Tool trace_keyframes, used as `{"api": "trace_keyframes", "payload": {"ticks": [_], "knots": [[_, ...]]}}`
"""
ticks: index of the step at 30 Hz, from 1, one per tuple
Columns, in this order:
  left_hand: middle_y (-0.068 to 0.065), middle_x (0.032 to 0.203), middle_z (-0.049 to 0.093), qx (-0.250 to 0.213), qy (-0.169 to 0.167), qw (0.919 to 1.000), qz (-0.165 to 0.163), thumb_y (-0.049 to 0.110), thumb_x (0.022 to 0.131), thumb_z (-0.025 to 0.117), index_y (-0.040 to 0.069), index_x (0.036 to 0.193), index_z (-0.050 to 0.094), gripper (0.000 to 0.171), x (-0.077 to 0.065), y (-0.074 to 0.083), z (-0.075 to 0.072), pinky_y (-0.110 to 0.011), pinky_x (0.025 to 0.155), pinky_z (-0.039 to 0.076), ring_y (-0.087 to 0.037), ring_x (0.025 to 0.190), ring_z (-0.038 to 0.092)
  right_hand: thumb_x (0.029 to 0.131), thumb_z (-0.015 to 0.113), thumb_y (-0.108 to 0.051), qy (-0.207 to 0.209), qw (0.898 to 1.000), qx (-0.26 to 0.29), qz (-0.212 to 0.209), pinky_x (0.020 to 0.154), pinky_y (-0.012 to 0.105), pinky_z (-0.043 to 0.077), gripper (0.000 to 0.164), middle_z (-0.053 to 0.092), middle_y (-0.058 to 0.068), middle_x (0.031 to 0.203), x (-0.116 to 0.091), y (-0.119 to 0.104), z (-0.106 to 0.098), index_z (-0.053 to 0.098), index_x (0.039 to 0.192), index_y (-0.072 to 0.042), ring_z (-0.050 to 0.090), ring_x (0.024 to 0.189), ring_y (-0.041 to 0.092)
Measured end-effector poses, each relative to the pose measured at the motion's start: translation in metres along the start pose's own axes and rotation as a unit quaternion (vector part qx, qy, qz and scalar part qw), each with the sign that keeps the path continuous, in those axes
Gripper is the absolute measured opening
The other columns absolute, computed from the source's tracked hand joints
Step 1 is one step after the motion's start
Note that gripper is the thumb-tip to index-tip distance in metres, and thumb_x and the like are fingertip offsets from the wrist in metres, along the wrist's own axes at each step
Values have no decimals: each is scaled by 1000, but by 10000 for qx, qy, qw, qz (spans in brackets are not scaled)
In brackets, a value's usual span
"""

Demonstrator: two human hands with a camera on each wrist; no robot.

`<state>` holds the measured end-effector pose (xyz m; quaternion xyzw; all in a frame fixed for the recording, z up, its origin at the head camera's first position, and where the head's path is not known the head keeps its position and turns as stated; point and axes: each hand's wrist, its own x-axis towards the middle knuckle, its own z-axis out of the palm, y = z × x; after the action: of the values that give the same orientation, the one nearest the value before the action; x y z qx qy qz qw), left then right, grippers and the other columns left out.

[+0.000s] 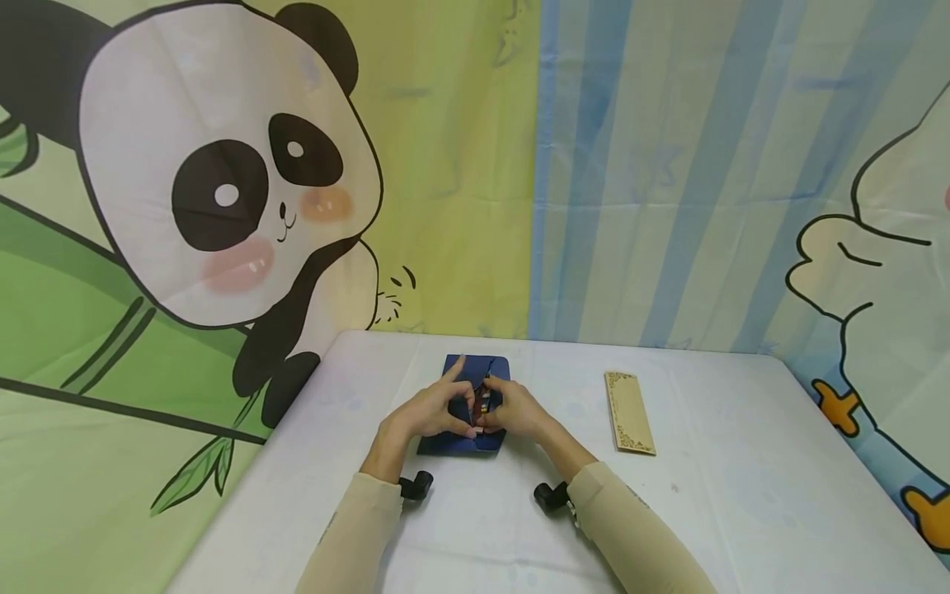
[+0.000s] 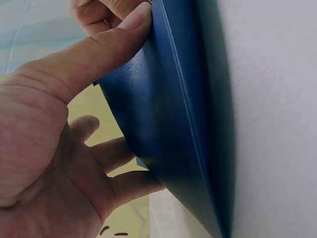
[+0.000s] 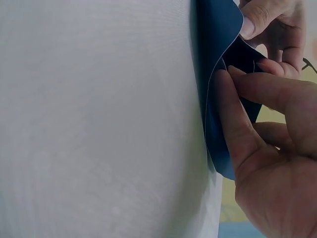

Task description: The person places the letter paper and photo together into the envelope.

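A dark blue paper envelope [image 1: 463, 445] with cut, curved flaps lies on the table, partly covered by both hands. My left hand [image 1: 429, 410] pinches one flap edge between thumb and index finger, its other fingers spread; the left wrist view shows the thumb lying on the blue flap [image 2: 148, 109]. My right hand [image 1: 522, 410] grips the opposite flap [image 3: 218, 144] with thumb and fingertips at its curved edge, holding the opening apart. Between the hands a small patch of reddish-brown and yellow [image 1: 483, 402] shows inside, mostly hidden by the fingers.
A flat beige strip [image 1: 630, 412] with ornate brown corner patterns lies right of the envelope on the white table [image 1: 727, 470]. Behind the table hangs a printed cloth with a panda [image 1: 230, 165]. Black wrist mounts [image 1: 551, 497] sit under both forearms, close over the table.
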<state>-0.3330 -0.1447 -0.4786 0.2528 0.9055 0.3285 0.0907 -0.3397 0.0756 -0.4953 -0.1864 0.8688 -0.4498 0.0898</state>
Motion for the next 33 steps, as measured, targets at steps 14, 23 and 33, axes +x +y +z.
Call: {"api": "trace_keyframes", "payload": {"ticks": [14,23,33], "knots": [[-4,177,2,-80,28,9999,79,33,75,95,25,95,65,37,0,-1,0,-57,106,45,-49,152,32,79,90,-8,31,9998,177,64,109,50,47,95,54,22,152,2,4,2,38,158,-1,61,129,33],[-8,177,3,-76,-4,9999,130,34,74,95,28,94,65,37,2,-3,0,-60,111,42,-50,153,29,79,91,-11,191,9978,585,249,113,52,44,101,66,17,138,4,-1,3,32,159,4,60,131,33],[-9,177,4,-106,6,9998,156,32,74,95,26,94,65,37,0,-2,0,-62,111,41,-51,154,27,82,87,-4,-97,9964,835,51,72,30,59,47,73,16,103,4,1,5,62,121,-1,72,79,16]]}}
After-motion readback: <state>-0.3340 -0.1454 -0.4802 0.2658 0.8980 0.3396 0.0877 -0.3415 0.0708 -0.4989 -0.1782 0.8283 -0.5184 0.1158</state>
